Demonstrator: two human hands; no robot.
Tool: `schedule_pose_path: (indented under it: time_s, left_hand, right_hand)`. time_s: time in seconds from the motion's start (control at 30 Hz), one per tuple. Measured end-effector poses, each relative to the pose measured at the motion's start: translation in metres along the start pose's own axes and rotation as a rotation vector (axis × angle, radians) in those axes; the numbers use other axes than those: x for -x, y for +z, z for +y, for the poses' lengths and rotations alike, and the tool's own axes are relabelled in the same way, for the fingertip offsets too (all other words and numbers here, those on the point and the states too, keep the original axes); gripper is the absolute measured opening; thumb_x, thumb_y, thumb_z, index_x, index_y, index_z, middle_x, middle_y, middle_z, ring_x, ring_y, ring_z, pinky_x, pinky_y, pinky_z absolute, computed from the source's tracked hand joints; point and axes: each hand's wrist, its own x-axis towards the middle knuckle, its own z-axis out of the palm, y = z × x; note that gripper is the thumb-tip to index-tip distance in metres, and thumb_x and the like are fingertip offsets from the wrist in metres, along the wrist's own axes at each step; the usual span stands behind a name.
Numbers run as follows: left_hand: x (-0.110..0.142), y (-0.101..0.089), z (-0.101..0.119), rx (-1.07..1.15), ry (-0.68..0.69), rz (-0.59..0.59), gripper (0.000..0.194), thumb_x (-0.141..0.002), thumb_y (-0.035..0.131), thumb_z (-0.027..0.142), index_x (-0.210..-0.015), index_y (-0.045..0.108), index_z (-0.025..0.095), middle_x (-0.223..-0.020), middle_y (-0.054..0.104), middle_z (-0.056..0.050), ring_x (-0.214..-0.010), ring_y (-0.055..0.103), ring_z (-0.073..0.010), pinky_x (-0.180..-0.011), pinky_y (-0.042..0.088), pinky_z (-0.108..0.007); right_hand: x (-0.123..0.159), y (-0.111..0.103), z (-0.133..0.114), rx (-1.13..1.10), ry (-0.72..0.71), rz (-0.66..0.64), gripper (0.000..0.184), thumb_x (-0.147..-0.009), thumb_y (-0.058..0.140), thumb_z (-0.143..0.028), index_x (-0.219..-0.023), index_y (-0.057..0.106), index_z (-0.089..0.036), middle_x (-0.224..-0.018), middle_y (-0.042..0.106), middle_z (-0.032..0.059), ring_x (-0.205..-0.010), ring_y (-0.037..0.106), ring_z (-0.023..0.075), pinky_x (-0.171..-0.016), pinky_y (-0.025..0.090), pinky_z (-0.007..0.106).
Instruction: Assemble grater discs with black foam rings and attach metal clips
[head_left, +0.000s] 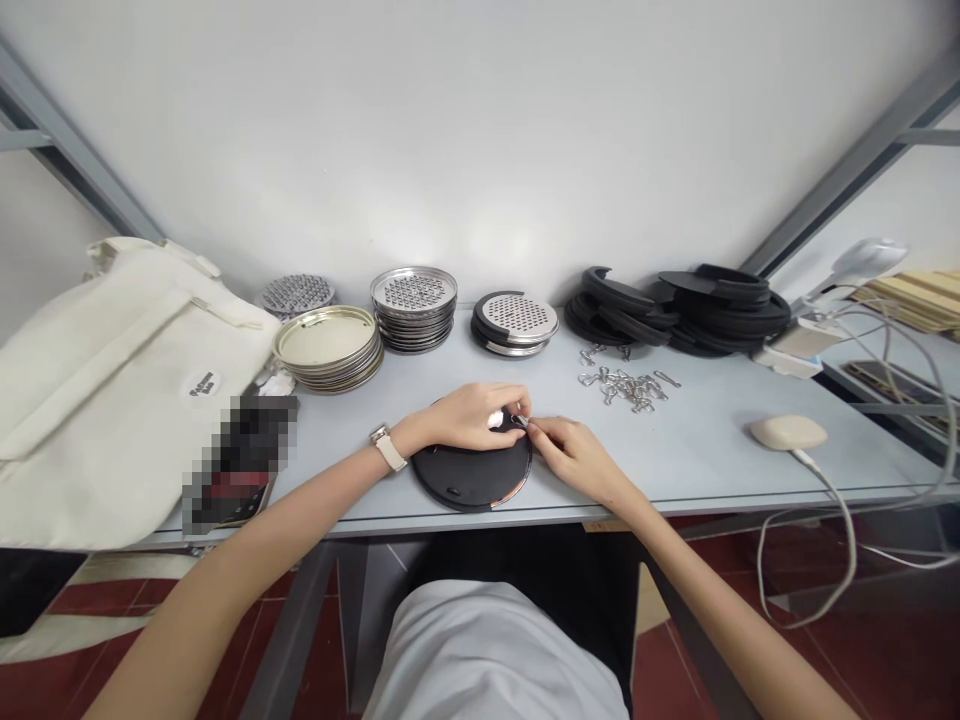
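Observation:
A round black disc (469, 470) lies flat on the grey table (697, 450) near its front edge. My left hand (472, 415) rests on the disc's far rim with fingers curled, pressing a small shiny metal piece (496, 419) there. My right hand (574, 455) is at the disc's right rim, its fingertips pinched on a small metal clip (520, 421) that meets the left hand's fingers. A watch is on my left wrist.
Loose metal clips (628, 385) lie behind the hands. Along the wall stand stacks of perforated metal discs (414, 305), brass-rimmed lids (328, 345) and black rings (675, 305). A cream bag (112, 370) lies left, a mouse (787, 432) and cables right.

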Motion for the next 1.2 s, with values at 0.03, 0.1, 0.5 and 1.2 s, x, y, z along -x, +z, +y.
schedule_pose_path:
  time_s: [0.03,0.1,0.5,1.2]
  left_hand:
    - [0.0000,0.0001,0.0000,0.001,0.000,0.001,0.016,-0.078,0.057,0.016,-0.093,0.054,0.018,-0.092,0.063,-0.003,-0.084,0.058,-0.0150,-0.077,0.044,-0.026]
    - [0.0000,0.0002,-0.0003,0.003,-0.001,0.003,0.017,-0.077,0.057,0.016,-0.094,0.054,0.018,-0.092,0.063,-0.003,-0.084,0.058,-0.0151,-0.077,0.044,-0.026]
    - [0.0006,0.0015,-0.0023,0.004,0.032,0.013,0.018,-0.077,0.057,0.014,-0.094,0.054,0.018,-0.092,0.062,-0.003,-0.084,0.057,-0.0145,-0.077,0.044,-0.026]
    - [-0.0002,0.0006,-0.0009,0.028,0.027,0.008,0.019,-0.075,0.057,0.012,-0.093,0.054,0.018,-0.091,0.063,-0.003,-0.084,0.058,-0.0149,-0.077,0.044,-0.026]
  right_hand:
    - [0.0002,-0.0002,0.0000,0.005,-0.002,-0.002,0.034,-0.095,0.030,-0.032,-0.066,0.043,-0.020,-0.063,0.053,0.0003,-0.062,0.048,0.0148,-0.062,0.032,0.026]
    - [0.0004,-0.0005,-0.0002,0.021,-0.005,-0.007,0.031,-0.093,0.032,-0.029,-0.066,0.043,-0.020,-0.063,0.053,0.0005,-0.064,0.049,0.0153,-0.063,0.033,0.026]
    - [0.0017,0.0029,-0.0001,0.115,-0.033,0.022,0.030,-0.093,0.031,-0.025,-0.067,0.044,-0.020,-0.065,0.053,0.0027,-0.065,0.049,0.0171,-0.064,0.034,0.028]
    - [0.0027,0.0018,-0.0014,0.085,-0.039,0.024,0.032,-0.094,0.030,-0.026,-0.066,0.043,-0.021,-0.062,0.049,0.0020,-0.065,0.047,0.0168,-0.064,0.034,0.028]
